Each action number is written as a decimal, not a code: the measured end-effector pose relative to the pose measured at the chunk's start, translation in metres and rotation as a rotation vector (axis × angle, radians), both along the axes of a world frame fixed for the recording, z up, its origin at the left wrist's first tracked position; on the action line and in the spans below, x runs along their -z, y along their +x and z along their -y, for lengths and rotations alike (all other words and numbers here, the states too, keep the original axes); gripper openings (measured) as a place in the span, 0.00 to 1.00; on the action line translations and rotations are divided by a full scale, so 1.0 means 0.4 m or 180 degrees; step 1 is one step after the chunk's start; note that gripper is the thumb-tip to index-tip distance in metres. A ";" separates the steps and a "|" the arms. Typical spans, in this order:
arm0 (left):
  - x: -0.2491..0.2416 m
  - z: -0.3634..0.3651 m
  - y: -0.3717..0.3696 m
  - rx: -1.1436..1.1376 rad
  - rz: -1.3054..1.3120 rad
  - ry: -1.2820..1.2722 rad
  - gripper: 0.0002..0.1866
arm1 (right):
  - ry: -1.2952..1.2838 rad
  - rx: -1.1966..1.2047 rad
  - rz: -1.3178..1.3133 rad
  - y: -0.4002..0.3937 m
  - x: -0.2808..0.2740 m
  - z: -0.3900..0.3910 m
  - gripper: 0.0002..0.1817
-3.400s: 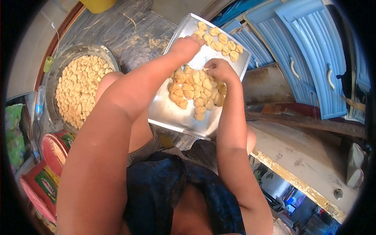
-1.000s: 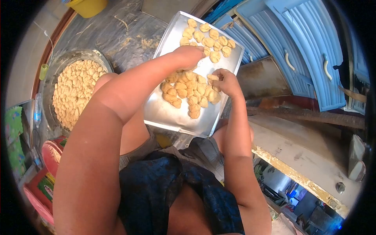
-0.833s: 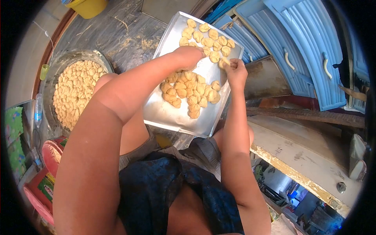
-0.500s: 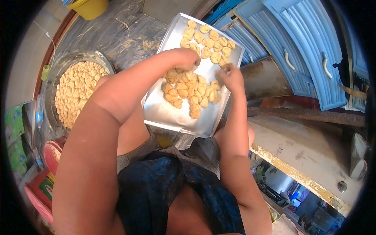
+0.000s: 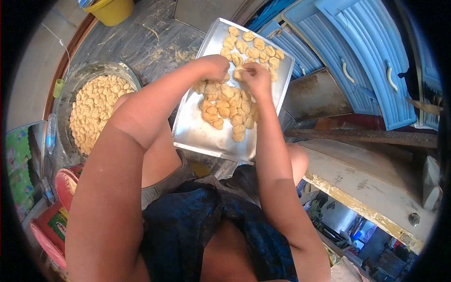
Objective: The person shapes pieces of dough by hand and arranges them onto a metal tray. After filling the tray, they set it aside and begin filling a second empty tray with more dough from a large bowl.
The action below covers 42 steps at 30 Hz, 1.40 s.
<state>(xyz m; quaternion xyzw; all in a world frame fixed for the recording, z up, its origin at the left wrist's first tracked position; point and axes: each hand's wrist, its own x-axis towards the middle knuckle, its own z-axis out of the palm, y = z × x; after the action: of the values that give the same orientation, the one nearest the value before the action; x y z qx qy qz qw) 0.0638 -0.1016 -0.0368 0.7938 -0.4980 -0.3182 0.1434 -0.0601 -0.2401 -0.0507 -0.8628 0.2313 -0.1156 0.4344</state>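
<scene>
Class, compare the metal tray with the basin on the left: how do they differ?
The tray has straight edges; the basin is round.
The tray is shallow; the basin has taller walls.
The tray shows wide bare metal; the basin's middle is thickly covered.
Both hold small, tan, lumpy pieces.

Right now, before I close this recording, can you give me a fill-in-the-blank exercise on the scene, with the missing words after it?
The left hand and right hand are over a tray made of ____.
The round basin of dough pieces is on the person's ____ side.
The bucket at the picture's top edge is ____.
The cabinet doors with pale handles are ____.

Missing words: metal; left; yellow; blue.
</scene>
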 end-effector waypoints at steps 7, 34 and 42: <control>0.049 -0.015 0.036 -0.0984 0.0638 -0.0376 0.09 | -0.0778 -0.0256 -0.0480 0.008 0.000 -0.077 0.15; 0.017 0.051 -0.045 0.0258 0.0407 -0.0678 0.20 | -0.1082 -0.0020 -0.0184 -0.046 0.033 0.004 0.11; 0.041 0.069 -0.019 0.0105 0.0603 -0.0457 0.13 | -0.0109 -0.0959 -0.1119 -0.129 -0.042 0.023 0.18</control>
<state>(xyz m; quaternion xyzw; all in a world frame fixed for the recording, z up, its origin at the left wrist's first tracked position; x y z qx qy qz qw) 0.0561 -0.1291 -0.0531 0.7997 -0.5439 -0.2076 0.1469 -0.1116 -0.2493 -0.0339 -0.9017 0.1700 0.0986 0.3852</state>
